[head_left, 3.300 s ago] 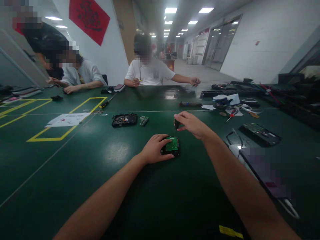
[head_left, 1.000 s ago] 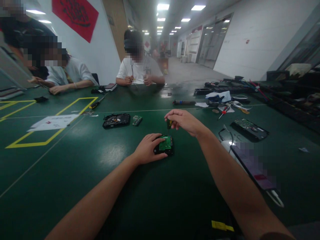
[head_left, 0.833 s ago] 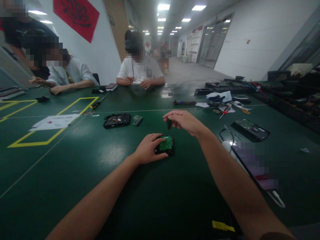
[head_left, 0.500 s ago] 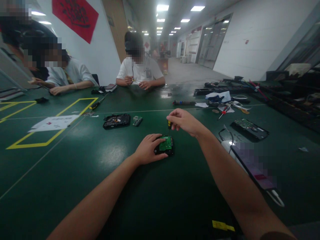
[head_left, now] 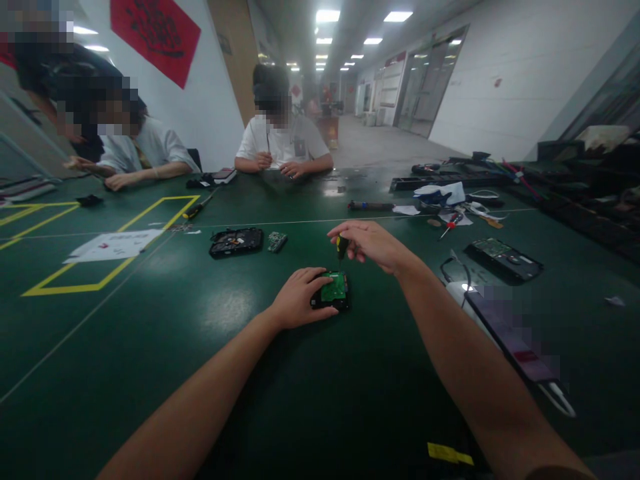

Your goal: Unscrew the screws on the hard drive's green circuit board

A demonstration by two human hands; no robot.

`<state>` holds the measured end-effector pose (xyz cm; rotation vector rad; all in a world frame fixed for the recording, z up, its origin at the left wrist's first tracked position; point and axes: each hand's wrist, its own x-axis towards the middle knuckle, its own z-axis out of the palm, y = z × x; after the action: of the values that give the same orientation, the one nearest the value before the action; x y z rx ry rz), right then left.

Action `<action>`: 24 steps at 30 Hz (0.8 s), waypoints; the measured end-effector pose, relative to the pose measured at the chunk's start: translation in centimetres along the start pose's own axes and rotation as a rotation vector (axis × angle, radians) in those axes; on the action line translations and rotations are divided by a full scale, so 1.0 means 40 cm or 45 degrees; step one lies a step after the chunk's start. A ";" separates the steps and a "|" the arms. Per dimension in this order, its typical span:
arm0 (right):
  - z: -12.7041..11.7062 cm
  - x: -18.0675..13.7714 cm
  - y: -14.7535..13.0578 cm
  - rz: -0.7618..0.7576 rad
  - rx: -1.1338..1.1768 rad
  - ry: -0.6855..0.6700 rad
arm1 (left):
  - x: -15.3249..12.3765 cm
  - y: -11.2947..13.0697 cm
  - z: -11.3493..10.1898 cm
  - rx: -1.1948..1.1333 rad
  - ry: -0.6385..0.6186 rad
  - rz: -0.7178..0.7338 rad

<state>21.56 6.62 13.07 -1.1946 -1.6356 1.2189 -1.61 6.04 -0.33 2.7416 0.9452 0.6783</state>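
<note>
A hard drive (head_left: 344, 303) with a green circuit board lies on the green table in front of me. My left hand (head_left: 302, 297) grips it from the left, thumb along the near side and fingers over the board. In my right hand (head_left: 369, 243) is a screwdriver (head_left: 342, 247) with a black and yellow handle, held upright above the far edge of the drive. Its thin shaft points down at the board; whether the tip sits in a screw is too small to tell. My right fingers are partly extended around the top of the handle.
Beyond my left hand lie an opened drive casing (head_left: 236, 243) and a small circuit board (head_left: 277, 242). To the right are another drive (head_left: 504, 260), a phone (head_left: 515, 333) with cables and a red screwdriver (head_left: 451, 226). Several people sit or stand across the table (head_left: 150, 373).
My right fingers have shifted on the screwdriver, opening out a little at its handle, with more of the handle showing. My left hand and the hard drive stay in place.
</note>
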 end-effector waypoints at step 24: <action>-0.002 0.014 0.021 -0.052 -0.027 -0.001 | 0.001 0.004 -0.003 0.012 -0.010 -0.010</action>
<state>21.66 7.26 12.31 -1.1681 -1.6688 1.1795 -1.53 5.93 -0.17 2.7451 0.9588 0.6636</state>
